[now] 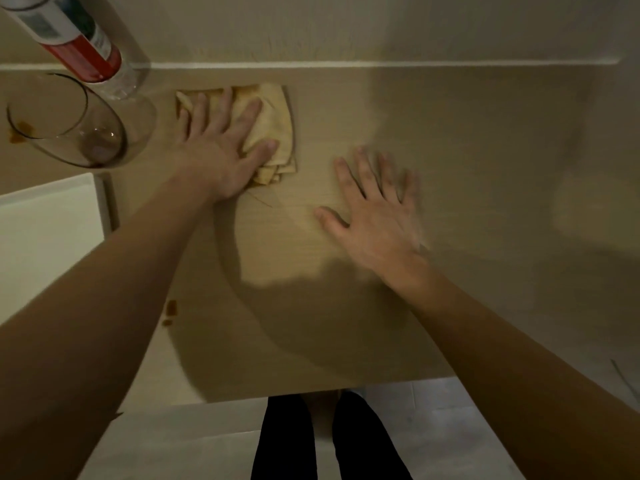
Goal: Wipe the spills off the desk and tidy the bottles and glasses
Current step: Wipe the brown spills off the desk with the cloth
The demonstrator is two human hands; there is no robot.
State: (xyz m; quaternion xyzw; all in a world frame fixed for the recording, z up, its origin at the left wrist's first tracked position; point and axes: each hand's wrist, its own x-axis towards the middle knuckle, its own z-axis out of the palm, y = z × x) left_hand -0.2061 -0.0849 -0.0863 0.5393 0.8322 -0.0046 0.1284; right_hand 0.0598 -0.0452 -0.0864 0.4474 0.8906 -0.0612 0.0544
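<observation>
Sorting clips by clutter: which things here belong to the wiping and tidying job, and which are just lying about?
Part of the job:
- cloth, pressed flat under the left hand
- glass
- bottle
- brown spill by the glass
- brown drops near the desk's left edge
- desk

Just lying about:
- white surface on the left
- right hand, idle, open on the desk

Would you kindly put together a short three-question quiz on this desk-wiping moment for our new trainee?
1. True or false: the left hand presses the folded cloth flat against the desk.
2. What does the right hand hold? A) a glass B) nothing C) a bottle
3. Name the liquid marks still to be wiped near the desk's left edge.

Key:
1. True.
2. B; it lies open on the desk.
3. The brown spill, plus another by the wine glass, which stands near the bottle.
</observation>
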